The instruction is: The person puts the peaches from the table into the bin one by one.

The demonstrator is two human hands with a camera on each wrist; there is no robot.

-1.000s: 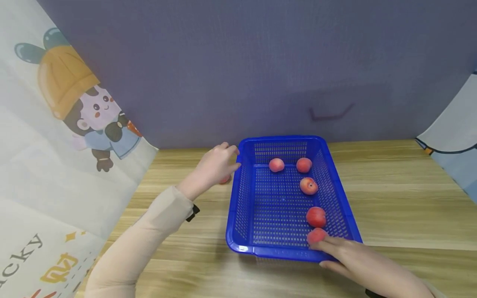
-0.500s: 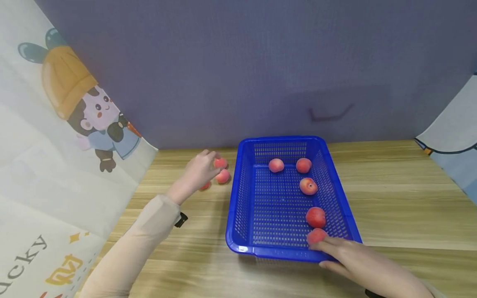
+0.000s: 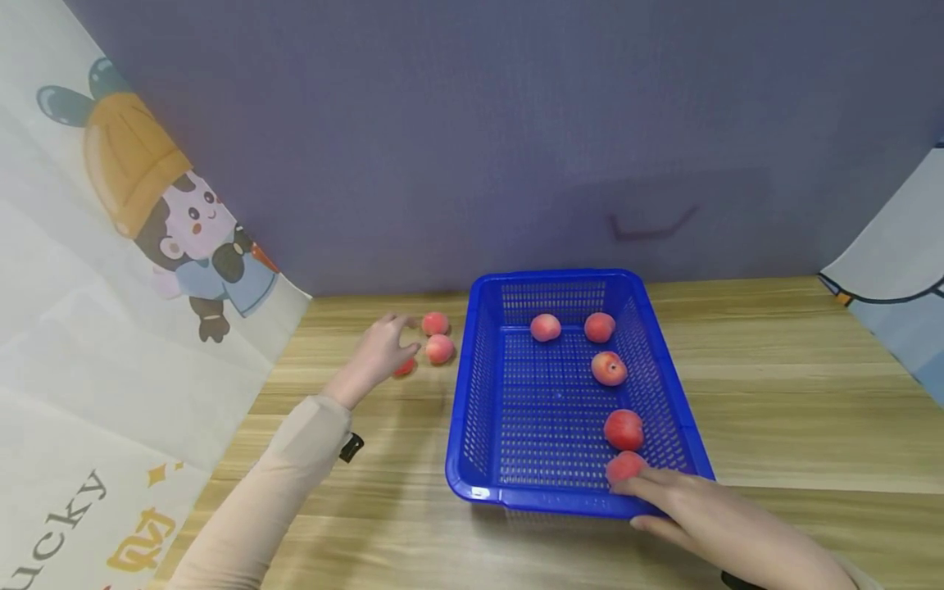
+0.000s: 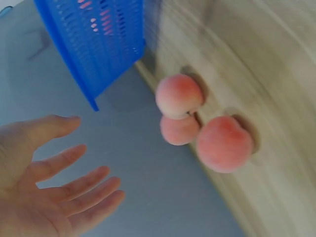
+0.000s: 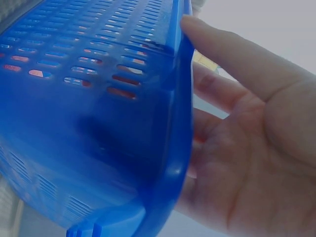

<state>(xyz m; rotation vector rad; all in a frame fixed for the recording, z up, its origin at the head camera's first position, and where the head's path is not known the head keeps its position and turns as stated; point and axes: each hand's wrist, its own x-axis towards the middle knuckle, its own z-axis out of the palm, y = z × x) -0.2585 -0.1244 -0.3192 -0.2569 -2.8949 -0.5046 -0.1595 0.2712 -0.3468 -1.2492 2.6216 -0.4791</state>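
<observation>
A blue plastic basket [image 3: 460, 426] stands on the wooden table with several reddish peaches inside, such as one peach [image 3: 623, 429] along its right side. My right hand [image 3: 686, 504] grips the near right corner of the rim, thumb outside and fingers inside; its fingertips reach a peach [image 3: 625, 465] there. To the left of the basket lie three more peaches: a back peach [image 3: 435, 324], a middle peach [image 3: 439, 349] and a front peach [image 3: 403, 366] partly hidden by my left hand [image 3: 379, 348]. That hand holds nothing, its fingers spread in the left wrist view.
A grey-blue wall [image 3: 472, 147] rises behind the table [image 3: 774, 369]. On the left hangs a white sheet [image 3: 88, 344] with a cartoon figure. Another printed sheet [image 3: 900, 246] borders the right side.
My left hand has moved from the basket's left rim leftward past the loose peaches, uncovering them. My right hand has stayed at the basket's near right corner.
</observation>
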